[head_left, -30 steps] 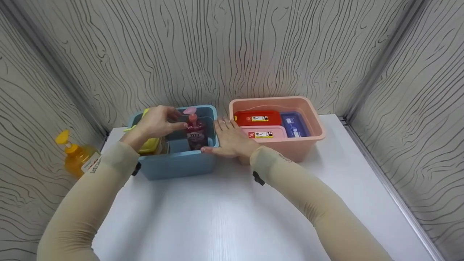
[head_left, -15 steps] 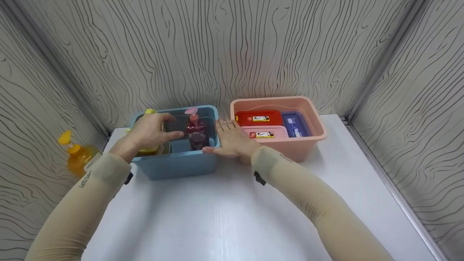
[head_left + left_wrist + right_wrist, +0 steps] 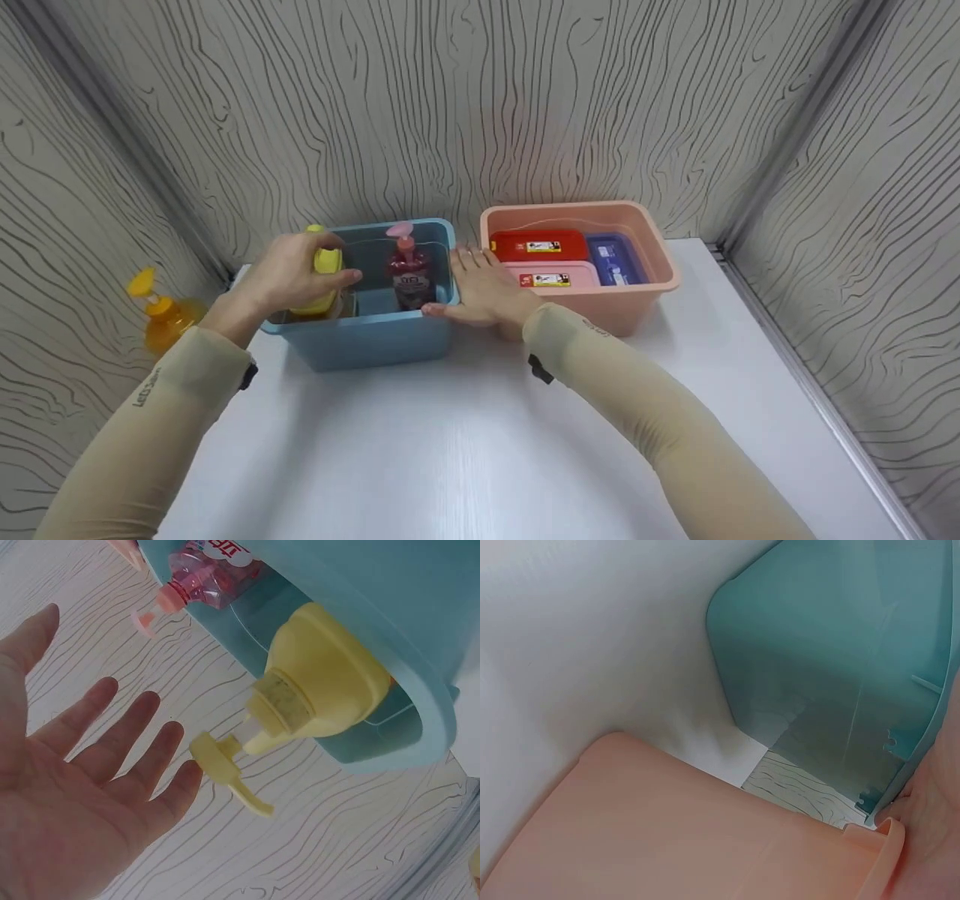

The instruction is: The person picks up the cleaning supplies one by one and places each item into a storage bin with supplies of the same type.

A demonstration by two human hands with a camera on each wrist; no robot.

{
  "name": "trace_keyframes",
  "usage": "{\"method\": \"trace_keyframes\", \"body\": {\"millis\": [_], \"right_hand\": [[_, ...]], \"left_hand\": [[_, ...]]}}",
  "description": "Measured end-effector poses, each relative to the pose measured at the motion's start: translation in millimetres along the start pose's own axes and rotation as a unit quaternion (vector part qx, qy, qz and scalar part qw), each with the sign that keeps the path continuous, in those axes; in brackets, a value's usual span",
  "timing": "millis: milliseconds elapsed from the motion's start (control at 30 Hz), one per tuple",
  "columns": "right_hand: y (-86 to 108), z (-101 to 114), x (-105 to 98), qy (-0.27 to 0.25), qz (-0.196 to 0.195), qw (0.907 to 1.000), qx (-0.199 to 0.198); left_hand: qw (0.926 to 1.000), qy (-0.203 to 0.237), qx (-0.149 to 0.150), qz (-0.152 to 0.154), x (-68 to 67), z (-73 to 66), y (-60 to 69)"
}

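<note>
My left hand (image 3: 289, 274) hovers over the left part of a blue bin (image 3: 375, 341), fingers spread and slightly bent, holding nothing. In the left wrist view, the pump head of a yellow pump bottle (image 3: 322, 675) is close by the little finger; whether they touch, I cannot tell. A dark pink pump bottle (image 3: 411, 281) stands upright in the bin's right part. My right hand (image 3: 487, 289) rests with straight fingers along the bin's right rim, thumb on its front corner. The right wrist view shows only a strip of this hand (image 3: 934, 802) by both bins.
To the right stands a pink bin (image 3: 592, 311) containing a red-lidded box (image 3: 517, 244), a pink-lidded box (image 3: 570, 268) and a blue-lidded box (image 3: 615, 259). An orange pump bottle (image 3: 166, 326) is at the far left. Patterned walls (image 3: 465, 112) enclose the white table (image 3: 465, 450).
My left hand has moved left, away from the dark pink bottle and over to the yellow one. The right hand keeps its place on the blue bin's rim.
</note>
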State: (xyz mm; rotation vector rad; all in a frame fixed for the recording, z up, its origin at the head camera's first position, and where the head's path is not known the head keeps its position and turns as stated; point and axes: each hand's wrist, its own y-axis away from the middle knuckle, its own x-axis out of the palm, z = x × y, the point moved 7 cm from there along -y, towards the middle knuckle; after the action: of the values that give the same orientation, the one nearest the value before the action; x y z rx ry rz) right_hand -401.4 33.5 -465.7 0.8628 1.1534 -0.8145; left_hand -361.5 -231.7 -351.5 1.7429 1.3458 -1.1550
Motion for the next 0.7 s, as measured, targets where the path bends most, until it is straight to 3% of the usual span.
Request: {"method": "trace_keyframes", "body": {"millis": [300,533,700], "right_hand": [[-0.3,-1,1,-0.009,-0.001,1.0000,0.002],[1.5,0,1,-0.007,-0.003,1.0000,0.004],[1.4,1,-1,-0.005,-0.007,0.9999,0.005]], "left_hand": [[0.9998,-0.004,-0.019,-0.003,-5.7,18.5,14.6],[0.9997,-0.009,-0.009,-0.022,-11.2,29.8,25.7],[0.9989,-0.013,-0.023,-0.040,-14.4,42.0,35.2]]}}
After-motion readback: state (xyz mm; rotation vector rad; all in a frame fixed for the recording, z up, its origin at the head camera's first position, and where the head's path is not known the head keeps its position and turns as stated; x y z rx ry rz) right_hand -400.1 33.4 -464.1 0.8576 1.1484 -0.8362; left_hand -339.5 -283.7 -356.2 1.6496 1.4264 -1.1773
